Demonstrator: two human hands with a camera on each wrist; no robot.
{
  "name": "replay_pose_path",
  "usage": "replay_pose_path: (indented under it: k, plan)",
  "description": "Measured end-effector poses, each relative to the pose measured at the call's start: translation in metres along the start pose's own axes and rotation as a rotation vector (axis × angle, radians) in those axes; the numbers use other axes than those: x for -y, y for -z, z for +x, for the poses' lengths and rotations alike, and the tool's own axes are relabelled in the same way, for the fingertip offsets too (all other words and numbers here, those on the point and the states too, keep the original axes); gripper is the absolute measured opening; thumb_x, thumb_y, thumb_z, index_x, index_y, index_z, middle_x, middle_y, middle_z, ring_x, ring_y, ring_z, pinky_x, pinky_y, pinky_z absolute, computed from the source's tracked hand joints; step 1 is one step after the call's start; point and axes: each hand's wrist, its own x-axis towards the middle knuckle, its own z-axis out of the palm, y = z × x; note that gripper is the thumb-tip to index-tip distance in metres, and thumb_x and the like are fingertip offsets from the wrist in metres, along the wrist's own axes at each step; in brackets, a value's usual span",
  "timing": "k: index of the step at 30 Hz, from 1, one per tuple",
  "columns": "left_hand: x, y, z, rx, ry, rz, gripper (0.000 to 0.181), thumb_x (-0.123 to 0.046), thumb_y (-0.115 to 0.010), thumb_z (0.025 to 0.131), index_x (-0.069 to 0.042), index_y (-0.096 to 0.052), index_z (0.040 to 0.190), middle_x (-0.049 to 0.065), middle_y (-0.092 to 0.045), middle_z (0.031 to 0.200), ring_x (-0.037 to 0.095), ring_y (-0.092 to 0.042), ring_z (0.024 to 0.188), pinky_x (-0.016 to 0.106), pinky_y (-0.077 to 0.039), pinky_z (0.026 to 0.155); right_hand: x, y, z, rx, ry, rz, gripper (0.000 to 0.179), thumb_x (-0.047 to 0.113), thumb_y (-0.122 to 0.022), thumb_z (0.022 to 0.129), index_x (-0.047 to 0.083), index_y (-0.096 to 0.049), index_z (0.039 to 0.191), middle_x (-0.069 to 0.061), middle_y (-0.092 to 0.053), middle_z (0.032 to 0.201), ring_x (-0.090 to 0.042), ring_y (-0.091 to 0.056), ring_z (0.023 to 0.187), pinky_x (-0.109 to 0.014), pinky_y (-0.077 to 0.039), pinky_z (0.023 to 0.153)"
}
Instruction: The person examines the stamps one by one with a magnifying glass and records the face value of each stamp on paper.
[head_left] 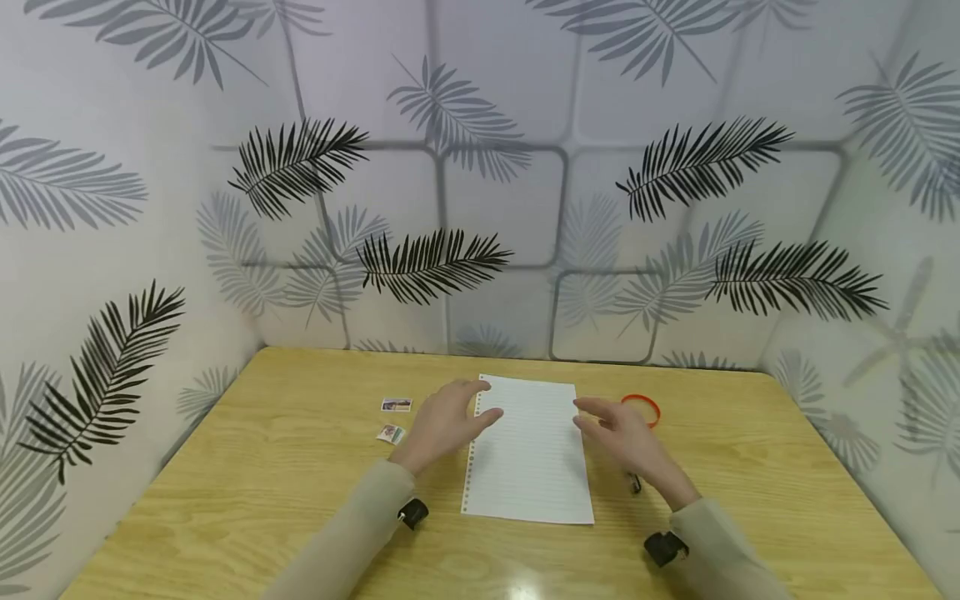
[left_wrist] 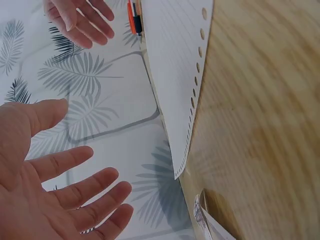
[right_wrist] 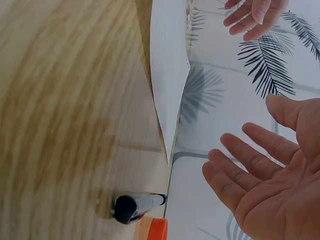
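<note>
A lined sheet of paper (head_left: pixel 532 458) with punched holes down its left edge lies flat on the table. Over its left edge hovers my left hand (head_left: pixel 448 419), fingers spread and holding nothing. My right hand (head_left: pixel 621 432) is raised by the right edge, its fingers also apart and bare. Both palms face each other across the sheet; the left wrist view shows the left hand (left_wrist: pixel 65 175) with loosely extended fingers, and the right wrist view shows the right hand (right_wrist: pixel 275 170) likewise. A black-capped pen (right_wrist: pixel 137 206) lies beside the paper, mostly hidden under the right hand in the head view.
An orange-red ring (head_left: pixel 641 410) lies on the table just beyond the right hand. Two small picture pieces, a flat one (head_left: pixel 396 405) and a slightly raised one (head_left: pixel 391 433), sit left of the left hand. Leaf-patterned curtain walls surround the wooden table (head_left: pixel 300 467).
</note>
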Motion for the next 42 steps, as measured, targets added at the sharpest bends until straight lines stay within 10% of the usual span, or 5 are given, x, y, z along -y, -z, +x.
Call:
replay_pose_path:
  k: [9, 18, 31, 42]
  plan:
    - [0.015, 0.004, 0.004, -0.013, 0.034, -0.224, 0.04, -0.043, -0.061, 0.095, -0.018, -0.065, 0.126, 0.003, -0.064, 0.128, 0.022, -0.061, 0.11, 0.041, -0.05, 0.091, -0.009, 0.015, -0.001, -0.006, -0.084, 0.171, 0.036, 0.023, -0.061, 0.098, 0.001, -0.063, 0.126, -0.019, -0.068, 0.117, -0.032, -0.065, 0.101, -0.036, -0.055, 0.073]
    - [0.038, 0.012, 0.006, 0.036, -0.003, -0.443, 0.029, -0.025, -0.067, 0.094, -0.016, -0.066, 0.122, 0.008, -0.068, 0.119, 0.018, -0.062, 0.102, 0.037, -0.051, 0.086, -0.026, 0.036, -0.006, 0.084, -0.115, 0.225, 0.04, 0.021, -0.063, 0.097, -0.002, -0.06, 0.129, -0.023, -0.063, 0.126, -0.015, -0.064, 0.1, -0.03, -0.054, 0.077]
    - [0.07, 0.021, 0.004, 0.098, -0.036, -0.488, 0.027, -0.007, -0.065, 0.093, -0.007, -0.066, 0.12, 0.017, -0.067, 0.115, 0.02, -0.063, 0.101, 0.036, -0.051, 0.089, -0.055, 0.058, -0.011, 0.115, -0.172, 0.212, 0.041, 0.012, -0.067, 0.093, -0.008, -0.059, 0.127, -0.025, -0.064, 0.122, -0.007, -0.062, 0.099, -0.021, -0.051, 0.08]
    - [0.095, 0.033, -0.001, 0.303, -0.143, -0.459, 0.026, -0.001, -0.066, 0.09, 0.002, -0.067, 0.115, 0.019, -0.068, 0.115, 0.031, -0.062, 0.11, 0.044, -0.05, 0.093, -0.071, 0.066, -0.017, 0.162, -0.198, 0.179, 0.034, 0.01, -0.067, 0.092, -0.008, -0.062, 0.121, -0.019, -0.066, 0.109, -0.015, -0.06, 0.093, -0.027, -0.051, 0.072]
